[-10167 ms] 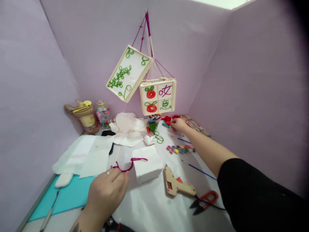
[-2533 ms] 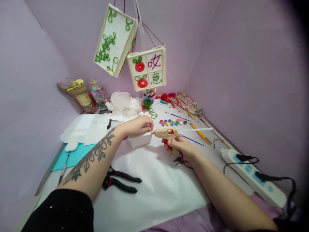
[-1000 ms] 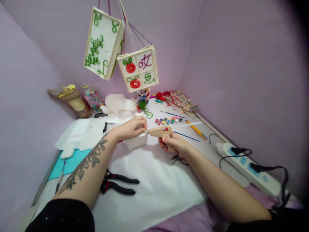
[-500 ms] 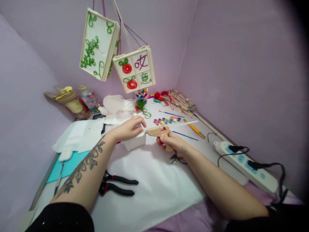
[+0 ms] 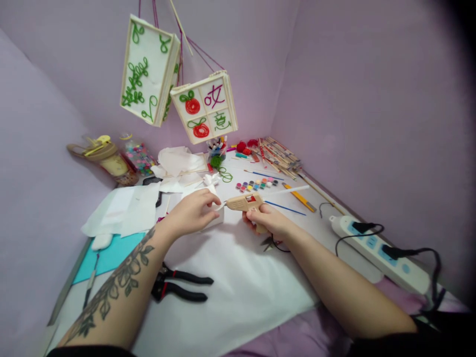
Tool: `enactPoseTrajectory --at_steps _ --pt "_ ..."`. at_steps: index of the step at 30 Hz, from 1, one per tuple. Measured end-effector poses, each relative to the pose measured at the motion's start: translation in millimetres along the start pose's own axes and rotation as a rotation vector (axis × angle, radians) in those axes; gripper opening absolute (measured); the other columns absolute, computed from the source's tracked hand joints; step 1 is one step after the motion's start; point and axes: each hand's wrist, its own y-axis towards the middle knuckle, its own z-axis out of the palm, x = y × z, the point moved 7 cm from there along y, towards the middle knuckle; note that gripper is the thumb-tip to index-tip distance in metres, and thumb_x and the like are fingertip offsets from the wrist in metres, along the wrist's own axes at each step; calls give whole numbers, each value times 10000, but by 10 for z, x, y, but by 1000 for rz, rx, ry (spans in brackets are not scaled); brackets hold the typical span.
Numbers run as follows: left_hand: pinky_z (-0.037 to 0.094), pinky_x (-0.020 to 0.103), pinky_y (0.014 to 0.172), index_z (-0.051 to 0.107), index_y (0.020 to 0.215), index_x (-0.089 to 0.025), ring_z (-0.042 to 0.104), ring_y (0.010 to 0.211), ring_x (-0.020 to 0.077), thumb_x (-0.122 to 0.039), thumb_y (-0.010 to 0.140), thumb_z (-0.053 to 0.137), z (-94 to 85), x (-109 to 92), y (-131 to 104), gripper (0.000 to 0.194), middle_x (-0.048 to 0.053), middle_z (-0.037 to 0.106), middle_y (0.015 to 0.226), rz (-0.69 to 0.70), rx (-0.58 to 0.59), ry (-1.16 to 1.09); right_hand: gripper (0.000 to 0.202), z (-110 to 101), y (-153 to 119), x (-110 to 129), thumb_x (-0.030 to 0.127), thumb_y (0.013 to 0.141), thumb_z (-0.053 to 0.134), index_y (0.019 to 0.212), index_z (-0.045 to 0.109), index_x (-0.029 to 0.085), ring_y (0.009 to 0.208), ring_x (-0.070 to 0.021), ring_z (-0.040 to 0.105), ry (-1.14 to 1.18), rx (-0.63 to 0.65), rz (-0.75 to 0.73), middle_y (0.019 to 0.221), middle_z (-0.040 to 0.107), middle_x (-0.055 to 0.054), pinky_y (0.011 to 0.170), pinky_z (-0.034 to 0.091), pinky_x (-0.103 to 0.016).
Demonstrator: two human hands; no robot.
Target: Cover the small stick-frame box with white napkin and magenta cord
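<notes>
In my right hand [image 5: 266, 218] is a beige glue gun [image 5: 243, 202], its nozzle aimed left and a clear glue stick [image 5: 290, 190] sticking out of its back. My left hand [image 5: 195, 210] is bent, with thumb and forefinger curled beside the nozzle tip. Something small and white shows at those fingertips, too little to name. Below and behind this hand stands a white box [image 5: 214, 221], mostly covered. Behind it is a crumpled white piece [image 5: 211, 181]. Black-handled pliers [image 5: 186, 284] lie on the white table covering nearer to me.
Two decorated lanterns [image 5: 150, 69] hang above the back. Paint pots [image 5: 256, 185], a yellow cutter [image 5: 298, 197] and wooden sticks [image 5: 278, 156] lie to the right. A power strip [image 5: 379, 253] with black cords runs along the right edge. White sheets [image 5: 126, 208] and a drink cup [image 5: 113, 161] stand left.
My left hand has come down and slightly left, covering more of the white box, its fingertips now nearer the nozzle's level. The glue gun has hardly moved.
</notes>
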Motion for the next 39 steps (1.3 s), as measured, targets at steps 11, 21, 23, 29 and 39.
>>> enactPoseTrajectory --at_steps 11,21,23,29,39 --pt "469 252 646 725 1046 -160 590 703 129 -230 898 512 17 -26 -95 268 58 603 849 72 -140 13 302 -26 -52 42 459 709 642 764 561 174 538 -119 489 -197 -32 26 635 516 12 472 423 -231" --pt "466 239 634 746 1057 -164 587 688 122 -182 903 497 42 -48 -118 293 60 623 813 188 -197 65 292 -60 -25 40 457 744 621 810 584 175 564 -140 523 -261 -35 -29 667 534 -1 478 447 -249" --pt "469 240 640 748 1052 -169 589 693 123 -187 904 499 46 -49 -116 290 60 625 815 180 -191 67 296 -58 -46 64 455 725 636 794 577 173 547 -128 509 -193 -32 -10 646 524 9 471 441 -238" --pt "485 247 665 732 1085 -194 587 723 130 -164 900 491 65 -62 -123 305 62 624 858 185 -156 67 287 -134 -94 173 442 745 644 789 583 165 545 -114 482 38 -75 -112 647 532 6 440 418 -210" --pt "442 270 645 707 1023 -195 545 723 154 -112 922 416 140 -217 -209 319 56 616 840 397 -154 369 289 -181 -95 204 429 722 689 777 599 160 546 -119 476 192 -87 -186 654 528 -6 403 412 -209"
